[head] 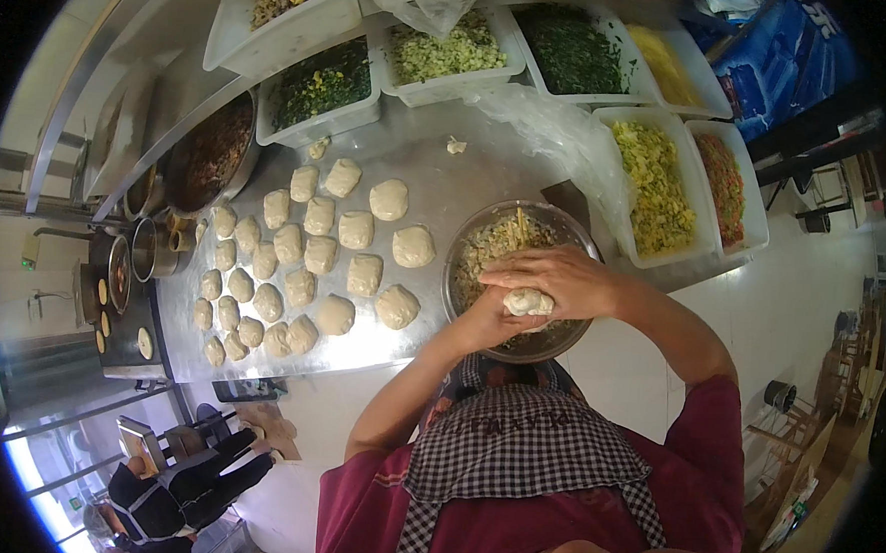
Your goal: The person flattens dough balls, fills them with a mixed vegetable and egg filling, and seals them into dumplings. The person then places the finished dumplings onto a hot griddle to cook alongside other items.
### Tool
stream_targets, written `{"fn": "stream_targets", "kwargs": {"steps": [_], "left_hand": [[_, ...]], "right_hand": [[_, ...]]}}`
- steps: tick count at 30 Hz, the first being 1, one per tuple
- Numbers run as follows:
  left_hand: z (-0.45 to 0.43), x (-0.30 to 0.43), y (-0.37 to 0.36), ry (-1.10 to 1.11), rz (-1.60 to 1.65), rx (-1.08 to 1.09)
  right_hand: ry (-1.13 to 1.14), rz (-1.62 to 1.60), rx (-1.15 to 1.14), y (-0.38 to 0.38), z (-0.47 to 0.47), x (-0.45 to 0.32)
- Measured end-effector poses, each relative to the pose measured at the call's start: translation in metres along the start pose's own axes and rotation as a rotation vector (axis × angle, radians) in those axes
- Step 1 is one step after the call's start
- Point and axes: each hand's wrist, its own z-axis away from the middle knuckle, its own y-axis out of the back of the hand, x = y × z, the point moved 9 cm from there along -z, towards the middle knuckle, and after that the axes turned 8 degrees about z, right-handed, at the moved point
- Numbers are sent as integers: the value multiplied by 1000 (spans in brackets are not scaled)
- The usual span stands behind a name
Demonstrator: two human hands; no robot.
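Note:
A pale piece of dough (529, 302) with a gathered, bumpy surface sits between my two hands. My left hand (492, 318) supports it from below and the left. Curved over its far side is my right hand (563, 277). Both hands are above a round metal bowl (454, 277) of chopped filling (490, 241), and they hide part of it. A pair of light-coloured sticks (521, 224) stands in the filling. To the left, several soft dough pieces (356, 229) lie in rows on the stainless steel table (427, 144).
White tubs of chopped greens (571, 50), yellow filling (654, 190) and red-green filling (721, 182) line the table's far and right sides. Clear plastic sheeting (556, 132) lies near the bowl. A large metal pan (251, 142) stands far left. Another person (168, 495) is at lower left.

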Motion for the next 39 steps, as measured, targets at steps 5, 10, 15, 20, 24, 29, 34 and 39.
{"fn": "stream_targets", "kwargs": {"steps": [5, 10, 15, 20, 24, 29, 34, 39], "left_hand": [[15, 16, -5, -46, -120, 33], [32, 58, 2, -216, -181, 148], [51, 67, 11, -258, -138, 182], [89, 62, 56, -270, -203, 587], [108, 64, 78, -278, -309, 689], [152, 66, 93, -445, -291, 805], [239, 14, 129, -390, 514, 925], [337, -22, 161, -289, 945, 821]], "right_hand": [[299, -19, 205, 21, -5, -24], [390, -46, 378, 51, -17, -29], [-261, 136, 833, 106, -77, 88], [-521, 307, 643, 57, -79, 116], [-245, -626, 658, -3, -71, 29], [-244, -1674, 628, -108, -100, -73], [-399, -1821, 709, -174, -140, -143], [-107, -600, 813, -150, -170, -251]]}}
